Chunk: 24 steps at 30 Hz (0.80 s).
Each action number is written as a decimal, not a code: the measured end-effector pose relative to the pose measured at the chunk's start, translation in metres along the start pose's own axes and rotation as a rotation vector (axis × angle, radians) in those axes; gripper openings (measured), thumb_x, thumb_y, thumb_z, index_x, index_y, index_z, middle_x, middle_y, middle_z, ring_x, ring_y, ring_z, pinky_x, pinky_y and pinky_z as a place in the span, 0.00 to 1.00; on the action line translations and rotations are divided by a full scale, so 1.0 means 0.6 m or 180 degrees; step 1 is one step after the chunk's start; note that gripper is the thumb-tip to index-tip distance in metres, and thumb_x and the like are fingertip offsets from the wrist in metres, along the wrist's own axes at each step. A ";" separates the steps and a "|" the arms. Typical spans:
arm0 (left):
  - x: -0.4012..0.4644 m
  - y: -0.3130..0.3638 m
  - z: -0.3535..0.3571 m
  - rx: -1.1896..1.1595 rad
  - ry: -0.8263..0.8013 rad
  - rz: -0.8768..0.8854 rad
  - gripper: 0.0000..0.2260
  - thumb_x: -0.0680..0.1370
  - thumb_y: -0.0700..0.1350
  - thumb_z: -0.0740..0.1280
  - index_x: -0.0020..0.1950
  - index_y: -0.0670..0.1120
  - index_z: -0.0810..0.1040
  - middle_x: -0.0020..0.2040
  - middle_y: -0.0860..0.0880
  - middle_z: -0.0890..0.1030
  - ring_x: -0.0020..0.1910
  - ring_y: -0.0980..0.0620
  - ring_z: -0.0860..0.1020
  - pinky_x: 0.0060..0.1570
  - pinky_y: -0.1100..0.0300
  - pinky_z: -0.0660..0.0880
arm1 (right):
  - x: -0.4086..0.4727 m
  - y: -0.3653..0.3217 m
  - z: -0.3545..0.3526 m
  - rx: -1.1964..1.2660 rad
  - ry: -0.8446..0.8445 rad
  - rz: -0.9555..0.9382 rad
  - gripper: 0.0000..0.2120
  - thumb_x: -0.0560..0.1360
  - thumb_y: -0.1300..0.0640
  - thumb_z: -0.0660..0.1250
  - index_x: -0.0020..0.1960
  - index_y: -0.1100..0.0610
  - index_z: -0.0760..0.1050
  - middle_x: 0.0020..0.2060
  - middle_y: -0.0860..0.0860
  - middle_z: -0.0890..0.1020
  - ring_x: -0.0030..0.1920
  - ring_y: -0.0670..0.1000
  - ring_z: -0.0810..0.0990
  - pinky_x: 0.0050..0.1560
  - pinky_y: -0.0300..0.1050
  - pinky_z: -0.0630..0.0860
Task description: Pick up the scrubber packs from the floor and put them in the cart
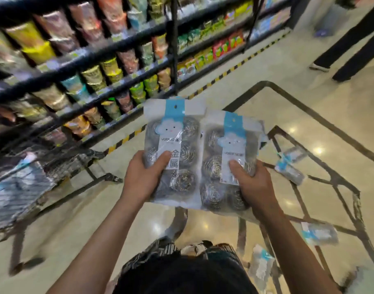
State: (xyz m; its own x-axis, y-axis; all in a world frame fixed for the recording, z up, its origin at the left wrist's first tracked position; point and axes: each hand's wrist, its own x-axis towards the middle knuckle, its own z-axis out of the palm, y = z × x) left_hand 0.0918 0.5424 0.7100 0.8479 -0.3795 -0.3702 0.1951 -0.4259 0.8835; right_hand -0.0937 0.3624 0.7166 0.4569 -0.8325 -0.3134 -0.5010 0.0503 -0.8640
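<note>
Now the left hand (139, 179) grips one pack (171, 153), thumb across its front; the right hand (254, 183) grips a second pack (226, 166) just beside it, both above the floor (288, 77). More packs (289, 168) lie on the floor at right; cart (60, 166) at left.

We see our two bare forearms, with no sleeves, watch or rings on the left hand (142, 177) or the right hand (255, 185). Well back from our fingers (161, 159), our patterned garment (160, 249) shows dark and pale checks, blurred at the edges.
</note>
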 end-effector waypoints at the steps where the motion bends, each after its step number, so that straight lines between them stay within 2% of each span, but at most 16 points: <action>1: -0.007 -0.021 -0.048 -0.0029 0.0180 -0.0052 0.18 0.71 0.63 0.76 0.52 0.53 0.79 0.49 0.54 0.86 0.50 0.51 0.85 0.52 0.50 0.81 | -0.012 -0.010 0.036 -0.0026 -0.0139 -0.0016 0.31 0.67 0.31 0.72 0.61 0.51 0.80 0.52 0.47 0.87 0.52 0.49 0.86 0.57 0.57 0.82; 3: -0.027 -0.067 -0.144 -0.0123 0.0507 -0.0201 0.20 0.70 0.64 0.76 0.53 0.52 0.79 0.49 0.54 0.85 0.50 0.50 0.85 0.52 0.51 0.81 | -0.041 -0.029 0.112 -0.0029 -0.0454 -0.0099 0.28 0.69 0.32 0.72 0.60 0.51 0.80 0.51 0.46 0.87 0.51 0.48 0.86 0.54 0.55 0.83; 5: -0.052 -0.116 -0.238 -0.0265 0.0787 -0.0344 0.28 0.66 0.69 0.74 0.57 0.51 0.81 0.51 0.53 0.87 0.49 0.50 0.86 0.56 0.48 0.81 | -0.079 -0.050 0.195 -0.0092 -0.0798 -0.0232 0.21 0.75 0.40 0.73 0.60 0.52 0.79 0.50 0.45 0.86 0.50 0.47 0.86 0.46 0.42 0.81; 7: -0.079 -0.164 -0.324 -0.0439 0.1034 -0.0436 0.25 0.68 0.67 0.75 0.56 0.51 0.81 0.51 0.53 0.87 0.49 0.51 0.86 0.56 0.49 0.81 | -0.121 -0.071 0.278 -0.0129 -0.1129 -0.0335 0.16 0.78 0.46 0.72 0.58 0.55 0.76 0.49 0.43 0.83 0.50 0.47 0.83 0.41 0.38 0.75; 8: -0.094 -0.185 -0.364 -0.0513 0.1161 -0.0460 0.20 0.71 0.63 0.75 0.55 0.51 0.81 0.50 0.54 0.87 0.49 0.51 0.86 0.54 0.52 0.81 | -0.147 -0.081 0.320 -0.0165 -0.1277 -0.0386 0.15 0.78 0.47 0.72 0.58 0.54 0.74 0.50 0.43 0.82 0.49 0.46 0.80 0.44 0.39 0.73; 11: -0.134 -0.245 -0.469 -0.0597 0.1552 -0.0517 0.13 0.75 0.57 0.75 0.53 0.51 0.81 0.46 0.57 0.85 0.47 0.57 0.84 0.43 0.64 0.76 | -0.217 -0.093 0.440 -0.0212 -0.1705 -0.0451 0.26 0.78 0.48 0.72 0.71 0.58 0.71 0.61 0.49 0.78 0.56 0.46 0.75 0.55 0.42 0.69; 14: -0.162 -0.299 -0.546 -0.0840 0.1832 -0.0640 0.14 0.75 0.55 0.76 0.56 0.49 0.82 0.48 0.55 0.86 0.49 0.55 0.85 0.49 0.57 0.79 | -0.275 -0.090 0.533 -0.0297 -0.1973 -0.0456 0.33 0.77 0.46 0.73 0.76 0.59 0.67 0.69 0.51 0.75 0.61 0.50 0.75 0.59 0.43 0.69; 16: -0.170 -0.326 -0.585 -0.0898 0.1872 -0.0738 0.11 0.76 0.54 0.76 0.53 0.50 0.82 0.47 0.56 0.86 0.48 0.56 0.85 0.50 0.56 0.79 | -0.300 -0.089 0.577 -0.0462 -0.2049 -0.0441 0.37 0.77 0.44 0.73 0.78 0.60 0.65 0.68 0.53 0.75 0.62 0.51 0.75 0.59 0.44 0.68; 18: -0.163 -0.346 -0.616 -0.0885 0.1904 -0.0789 0.12 0.75 0.56 0.76 0.53 0.51 0.83 0.46 0.54 0.88 0.47 0.56 0.86 0.52 0.52 0.81 | -0.307 -0.091 0.617 -0.0572 -0.2112 -0.0437 0.40 0.76 0.41 0.73 0.79 0.60 0.63 0.70 0.54 0.74 0.67 0.54 0.74 0.61 0.44 0.67; 21: -0.134 -0.362 -0.657 -0.0943 0.1990 -0.0903 0.12 0.76 0.57 0.75 0.52 0.50 0.82 0.47 0.53 0.88 0.47 0.53 0.86 0.55 0.46 0.82 | -0.300 -0.100 0.680 -0.0698 -0.2185 -0.0504 0.52 0.66 0.28 0.72 0.79 0.57 0.64 0.76 0.54 0.71 0.73 0.56 0.72 0.70 0.52 0.70; 22: -0.120 -0.367 -0.671 -0.0981 0.2027 -0.0922 0.10 0.77 0.56 0.75 0.50 0.51 0.81 0.46 0.53 0.87 0.47 0.52 0.86 0.54 0.47 0.82 | -0.298 -0.110 0.703 -0.0696 -0.2193 -0.0463 0.52 0.67 0.29 0.72 0.79 0.57 0.63 0.76 0.53 0.71 0.74 0.56 0.71 0.71 0.52 0.69; 23: -0.103 -0.369 -0.685 -0.1007 0.2089 -0.0947 0.08 0.77 0.55 0.75 0.47 0.52 0.80 0.45 0.54 0.86 0.45 0.53 0.85 0.54 0.48 0.82 | -0.292 -0.120 0.728 -0.0682 -0.2205 -0.0387 0.47 0.71 0.33 0.73 0.79 0.59 0.62 0.74 0.53 0.72 0.74 0.56 0.71 0.69 0.49 0.68; 24: -0.084 -0.369 -0.701 -0.1005 0.2133 -0.0981 0.07 0.77 0.53 0.75 0.45 0.53 0.80 0.43 0.56 0.85 0.44 0.55 0.84 0.53 0.49 0.82 | -0.285 -0.131 0.756 -0.0681 -0.2210 -0.0284 0.39 0.75 0.39 0.72 0.77 0.60 0.65 0.69 0.51 0.75 0.70 0.55 0.74 0.64 0.45 0.68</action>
State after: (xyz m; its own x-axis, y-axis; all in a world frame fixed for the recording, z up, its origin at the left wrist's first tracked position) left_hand 0.2132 1.0013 0.6536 0.8292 0.3340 -0.4482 0.5140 -0.1406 0.8462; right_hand 0.2008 0.7510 0.6597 0.8277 -0.2833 -0.4844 -0.5404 -0.1694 -0.8242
